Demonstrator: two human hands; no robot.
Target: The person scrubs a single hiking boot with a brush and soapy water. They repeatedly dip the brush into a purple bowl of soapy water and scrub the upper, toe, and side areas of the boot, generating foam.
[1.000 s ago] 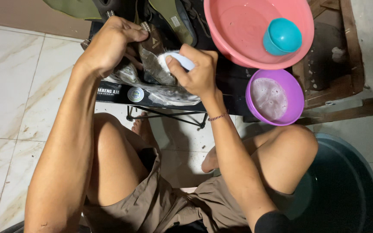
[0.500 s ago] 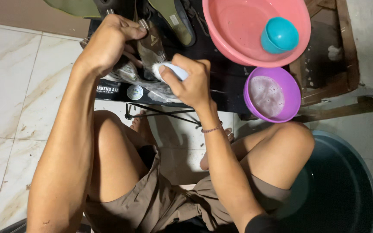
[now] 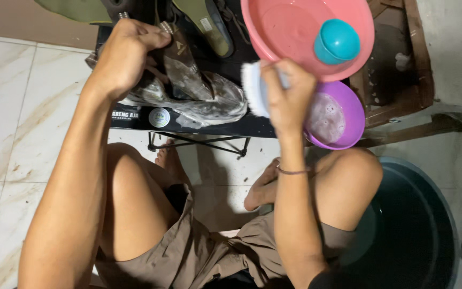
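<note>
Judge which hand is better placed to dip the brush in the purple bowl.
Right. The right hand already holds the brush beside the purple bowl; the left hand is across the table, gripping the shoe.

The right hand [image 3: 287, 93] covers most of the white brush [image 3: 252, 88]; its bristles are blurred. Under the left hand [image 3: 126, 53], the shoe's [image 3: 199, 93] heel is hidden. Above it, the green insoles [image 3: 81, 8] are cut off by the top edge.

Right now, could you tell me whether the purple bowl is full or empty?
Partly full: the purple bowl holds pale, foamy liquid, its inner wall bare above that. The right hand covers one edge.
</note>
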